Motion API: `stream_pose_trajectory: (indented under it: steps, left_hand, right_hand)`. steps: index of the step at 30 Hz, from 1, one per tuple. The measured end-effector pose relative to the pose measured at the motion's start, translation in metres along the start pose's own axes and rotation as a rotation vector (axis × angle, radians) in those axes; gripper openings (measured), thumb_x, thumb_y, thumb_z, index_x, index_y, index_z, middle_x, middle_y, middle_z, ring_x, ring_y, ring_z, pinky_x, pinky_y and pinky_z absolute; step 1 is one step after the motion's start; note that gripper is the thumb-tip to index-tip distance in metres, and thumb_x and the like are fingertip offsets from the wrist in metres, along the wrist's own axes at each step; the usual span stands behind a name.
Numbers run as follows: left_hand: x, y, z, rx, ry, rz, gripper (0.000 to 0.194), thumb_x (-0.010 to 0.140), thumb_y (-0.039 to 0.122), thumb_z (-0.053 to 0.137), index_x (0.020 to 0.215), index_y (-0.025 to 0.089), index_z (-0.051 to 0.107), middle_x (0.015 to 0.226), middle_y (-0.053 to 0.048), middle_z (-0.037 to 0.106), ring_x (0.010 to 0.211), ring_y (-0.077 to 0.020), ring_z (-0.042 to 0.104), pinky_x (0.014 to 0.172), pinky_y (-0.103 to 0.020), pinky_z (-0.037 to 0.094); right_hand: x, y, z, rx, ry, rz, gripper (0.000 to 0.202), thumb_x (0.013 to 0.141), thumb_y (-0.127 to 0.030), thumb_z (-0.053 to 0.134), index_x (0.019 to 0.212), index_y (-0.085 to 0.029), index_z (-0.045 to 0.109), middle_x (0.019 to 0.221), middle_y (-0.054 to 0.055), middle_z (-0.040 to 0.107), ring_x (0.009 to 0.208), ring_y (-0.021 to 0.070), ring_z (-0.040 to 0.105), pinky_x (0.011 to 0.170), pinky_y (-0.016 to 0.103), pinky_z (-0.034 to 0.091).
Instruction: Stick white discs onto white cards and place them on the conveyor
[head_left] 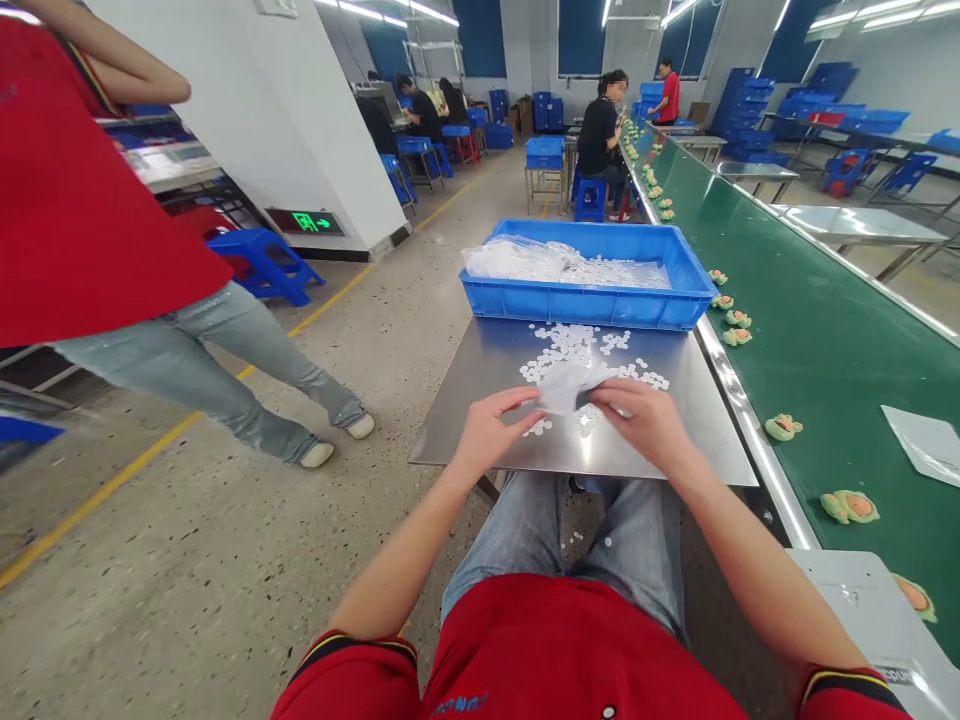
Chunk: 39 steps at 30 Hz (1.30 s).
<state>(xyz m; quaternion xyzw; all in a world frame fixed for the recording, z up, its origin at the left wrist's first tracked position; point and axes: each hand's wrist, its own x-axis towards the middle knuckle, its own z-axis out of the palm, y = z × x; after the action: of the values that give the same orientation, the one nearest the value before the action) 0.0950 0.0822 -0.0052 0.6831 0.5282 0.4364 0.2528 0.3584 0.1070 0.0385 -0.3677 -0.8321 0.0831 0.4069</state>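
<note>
Left hand (491, 425): over the near middle of the bench (465, 420), fingers curled, fingertips pinching the left edge of a small clear bag (564, 388); the grip is closed on the bag.
Right hand (643, 418): just beside the left, its fingers closed on the right side of the same bag, so the bag is stretched between the two hands, just above the bench.
Small bag: thin, whitish, crumpled; whether anything is in it cannot be told.
White discs (574, 345): many small round pieces lie loose on the bench between the hands and the blue tray (592, 300), thickest near the tray, thinner toward the hands; a few lie right under the fingers.
Blue tray: stands at the far end of the bench, holding more white pieces and a heap of clear bags (517, 258).
Floor: a few white discs (589, 540) lie scattered by the person's knees.
Done so far: by my reading little is finished; no filled bags show set aside on the bench.
Left to do: the loose pile and the tray's stock look largely unhandled, so most of the work seems ahead.
Belt (825, 340): green, on the right, carrying small green-and-orange toys (849, 505), well apart from the hands.
Others: a person in red (75, 200) stands at left; people sit further off.
</note>
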Motion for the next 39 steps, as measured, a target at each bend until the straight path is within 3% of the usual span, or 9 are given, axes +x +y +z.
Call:
stream_pose_trajectory:
  steps: [6, 11, 14, 18, 22, 25, 32, 35, 39]
  left_hand:
    - [0.005, -0.015, 0.003, 0.194, -0.090, 0.029, 0.041, 0.091, 0.052, 0.064, 0.121, 0.025, 0.072, 0.138, -0.008, 0.069, 0.131, -0.0273, 0.063, 0.117, -0.044, 0.048]
    - [-0.010, -0.036, 0.005, 0.211, -0.084, 0.041, 0.029, 0.094, 0.044, 0.060, 0.112, 0.024, 0.073, 0.128, -0.008, 0.072, 0.121, -0.0245, 0.067, 0.112, -0.041, 0.051]
    - [-0.008, -0.029, 0.016, 0.179, -0.126, 0.082, 0.027, 0.094, 0.042, 0.060, 0.110, 0.024, 0.073, 0.126, -0.007, 0.073, 0.118, -0.0238, 0.068, 0.110, -0.041, 0.052]
    - [-0.010, -0.002, 0.036, 0.121, -0.179, 0.123, 0.025, 0.095, 0.037, 0.059, 0.108, 0.023, 0.075, 0.123, -0.008, 0.074, 0.118, -0.0233, 0.067, 0.111, -0.040, 0.050]
    - [-0.042, 0.010, 0.069, 0.003, -0.608, 0.145, 0.027, 0.099, 0.036, 0.055, 0.110, 0.024, 0.077, 0.112, -0.006, 0.077, 0.104, -0.0199, 0.071, 0.099, -0.031, 0.054]
    - [-0.077, -0.006, 0.113, -0.006, -0.949, 0.096, 0.026, 0.098, 0.024, 0.054, 0.107, 0.022, 0.078, 0.108, -0.008, 0.078, 0.103, -0.0212, 0.072, 0.098, -0.030, 0.053]
    - [-0.121, -0.054, 0.211, 0.126, -0.977, -0.191, 0.028, 0.090, 0.016, 0.064, 0.117, 0.012, 0.073, 0.113, -0.017, 0.075, 0.102, -0.0272, 0.072, 0.093, -0.034, 0.054]
    - [-0.126, -0.056, 0.213, 0.131, -0.954, -0.177, 0.015, 0.087, 0.008, 0.063, 0.094, 0.012, 0.076, 0.093, -0.013, 0.078, 0.089, -0.0230, 0.073, 0.083, -0.029, 0.054]
    - [-0.123, -0.044, 0.173, 0.129, -0.914, -0.116, 0.011, 0.084, 0.010, 0.068, 0.082, 0.016, 0.077, 0.087, -0.008, 0.080, 0.082, -0.0198, 0.073, 0.078, -0.026, 0.055]
  right_hand:
    - [-0.044, 0.090, -0.133, -0.458, 0.485, 0.322, 0.025, 0.093, -0.036, 0.057, 0.093, -0.023, 0.078, 0.101, 0.013, 0.077, 0.092, 0.0290, 0.073, 0.082, 0.044, 0.059]
    - [-0.121, 0.115, -0.185, -0.763, -0.026, 0.871, 0.031, 0.089, -0.039, 0.057, 0.102, -0.021, 0.078, 0.094, 0.016, 0.076, 0.084, 0.0359, 0.070, 0.070, 0.048, 0.052]
    - [-0.125, 0.098, -0.173, -0.865, -0.175, 1.010, 0.037, 0.091, -0.045, 0.056, 0.107, -0.021, 0.079, 0.080, 0.013, 0.074, 0.074, 0.0327, 0.068, 0.064, 0.042, 0.047]
    - [-0.094, 0.063, -0.135, -0.769, -0.178, 0.861, 0.030, 0.089, -0.038, 0.059, 0.100, -0.022, 0.082, 0.077, 0.009, 0.074, 0.071, 0.0264, 0.067, 0.058, 0.032, 0.040]
    - [-0.066, 0.015, -0.100, -0.452, -0.154, 0.521, 0.024, 0.091, -0.040, 0.063, 0.095, -0.026, 0.081, 0.079, 0.004, 0.076, 0.060, 0.0186, 0.063, 0.054, 0.030, 0.040]
    - [-0.051, -0.019, -0.083, -0.239, -0.199, 0.425, 0.029, 0.096, -0.043, 0.058, 0.098, -0.025, 0.080, 0.089, 0.002, 0.078, 0.062, 0.0158, 0.065, 0.062, 0.029, 0.048]
    - [-0.056, -0.035, -0.050, -0.061, -0.266, 0.515, 0.029, 0.096, -0.041, 0.059, 0.101, -0.022, 0.081, 0.094, 0.004, 0.079, 0.069, 0.0173, 0.070, 0.068, 0.031, 0.054]
    - [-0.075, -0.030, -0.042, -0.031, -0.255, 0.555, 0.025, 0.094, -0.035, 0.061, 0.100, -0.022, 0.081, 0.093, 0.004, 0.080, 0.069, 0.0172, 0.070, 0.065, 0.029, 0.053]
    - [-0.104, -0.025, -0.033, 0.001, -0.216, 0.607, 0.022, 0.094, -0.032, 0.061, 0.099, -0.023, 0.080, 0.091, 0.003, 0.080, 0.069, 0.0171, 0.071, 0.063, 0.028, 0.053]
